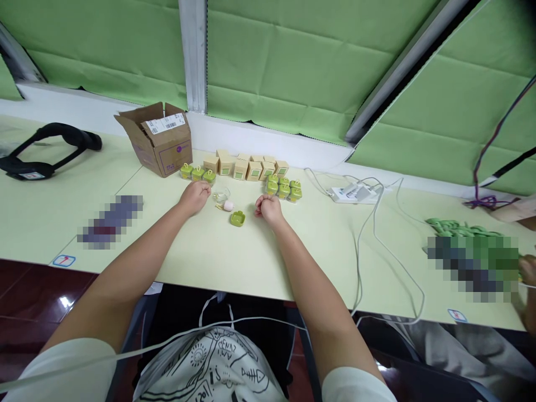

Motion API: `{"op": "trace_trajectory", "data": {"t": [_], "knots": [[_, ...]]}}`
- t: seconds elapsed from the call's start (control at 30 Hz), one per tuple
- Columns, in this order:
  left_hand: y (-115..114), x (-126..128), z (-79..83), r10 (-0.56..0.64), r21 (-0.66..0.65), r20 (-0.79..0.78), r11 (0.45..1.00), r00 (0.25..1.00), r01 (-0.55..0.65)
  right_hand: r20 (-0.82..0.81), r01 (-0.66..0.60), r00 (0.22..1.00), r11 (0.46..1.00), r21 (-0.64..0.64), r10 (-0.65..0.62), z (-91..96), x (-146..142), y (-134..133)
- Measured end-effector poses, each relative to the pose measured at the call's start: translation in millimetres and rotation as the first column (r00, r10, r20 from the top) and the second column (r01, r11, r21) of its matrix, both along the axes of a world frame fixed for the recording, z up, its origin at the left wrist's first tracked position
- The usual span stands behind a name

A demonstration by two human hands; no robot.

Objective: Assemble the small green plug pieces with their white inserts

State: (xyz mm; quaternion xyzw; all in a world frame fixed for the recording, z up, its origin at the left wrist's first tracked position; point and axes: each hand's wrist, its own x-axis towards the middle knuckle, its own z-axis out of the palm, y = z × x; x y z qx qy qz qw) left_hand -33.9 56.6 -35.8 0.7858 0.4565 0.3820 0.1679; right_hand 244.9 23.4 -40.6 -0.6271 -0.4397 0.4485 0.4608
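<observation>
My left hand (195,195) rests on the pale table (218,257) with its fingers curled, just in front of three small green containers (197,172). My right hand (268,207) is curled into a loose fist beside a cluster of green containers (285,188). Nothing shows in either hand. Between the hands lie a green lid-like piece (237,218), a small pink item (228,205) and a clear plastic piece (221,194). A row of small tan boxes (247,166) with green squares stands behind them.
An open cardboard box (157,139) stands at the back left. A black strap device (42,151) lies at the far left. A white power strip (352,194) with trailing cables lies to the right. Green cords (456,228) and another person's hand (528,279) are at the far right.
</observation>
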Motion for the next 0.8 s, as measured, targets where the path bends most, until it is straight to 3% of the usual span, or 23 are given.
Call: {"op": "trace_trajectory", "data": {"t": [0.27,0.5,0.8], "knots": [[-12,5,10.1,0.026,-0.102,-0.134,0.994,0.991,-0.04,0.164,-0.081,0.984,0.996,0.04,0.073,-9.8,0,1],[-14,10,10.3,0.047,-0.086,-0.279,0.994,0.959,-0.073,0.207,-0.12,0.972,0.992,0.033,0.111,-9.4,-1,-2],[-16,7,10.1,-0.044,-0.101,-0.402,0.995,0.914,0.003,0.257,-0.151,0.956,0.988,0.015,0.142,-5.2,-1,-5]]}}
